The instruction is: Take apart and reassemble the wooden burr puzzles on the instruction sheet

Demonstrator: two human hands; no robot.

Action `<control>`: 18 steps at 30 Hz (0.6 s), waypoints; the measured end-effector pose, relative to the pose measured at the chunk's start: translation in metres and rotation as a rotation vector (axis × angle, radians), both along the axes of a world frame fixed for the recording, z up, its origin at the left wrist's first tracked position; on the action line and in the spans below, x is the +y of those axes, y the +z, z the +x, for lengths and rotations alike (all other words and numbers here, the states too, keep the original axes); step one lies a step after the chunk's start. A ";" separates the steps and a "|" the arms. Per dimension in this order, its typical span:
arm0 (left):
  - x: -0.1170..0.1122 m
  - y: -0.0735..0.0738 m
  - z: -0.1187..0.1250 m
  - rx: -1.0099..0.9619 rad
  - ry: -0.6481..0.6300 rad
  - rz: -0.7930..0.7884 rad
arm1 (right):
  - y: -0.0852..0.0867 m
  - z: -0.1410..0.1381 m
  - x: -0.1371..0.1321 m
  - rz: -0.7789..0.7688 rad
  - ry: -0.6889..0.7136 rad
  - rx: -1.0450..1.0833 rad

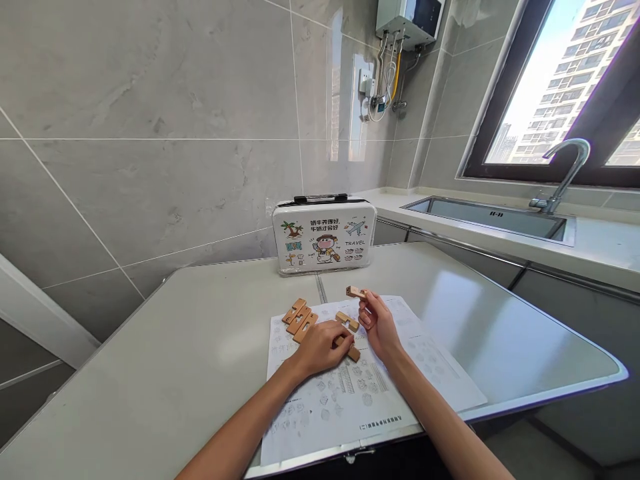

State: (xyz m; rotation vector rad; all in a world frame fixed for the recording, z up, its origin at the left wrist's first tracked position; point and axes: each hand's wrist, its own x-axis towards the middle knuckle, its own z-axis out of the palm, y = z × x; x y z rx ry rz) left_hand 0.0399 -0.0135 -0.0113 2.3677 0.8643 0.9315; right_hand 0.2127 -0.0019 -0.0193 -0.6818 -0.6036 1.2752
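Wood suggests a light, stiff, sturdy block point(353, 292), best pinched across its flat sides, and the right hand point(375, 317) grips its three-o'clock end near the paper's point(310, 445) twelve-o'clock edge, while the left hand point(323, 345), toward eight o'clock, closes around a second piece point(354, 354).

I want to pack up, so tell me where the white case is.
In the head view, the white case stands upright near the picture's centre, on the far side of the table, beyond the printed paper and left of the sink.
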 end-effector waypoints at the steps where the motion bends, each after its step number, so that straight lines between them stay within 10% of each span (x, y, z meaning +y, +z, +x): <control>1: -0.001 0.000 0.000 0.031 -0.018 0.042 | 0.000 0.000 0.000 0.000 0.000 -0.002; 18: 0.022 -0.016 0.001 -0.035 0.140 -0.138 | -0.002 0.000 0.000 -0.011 0.033 0.002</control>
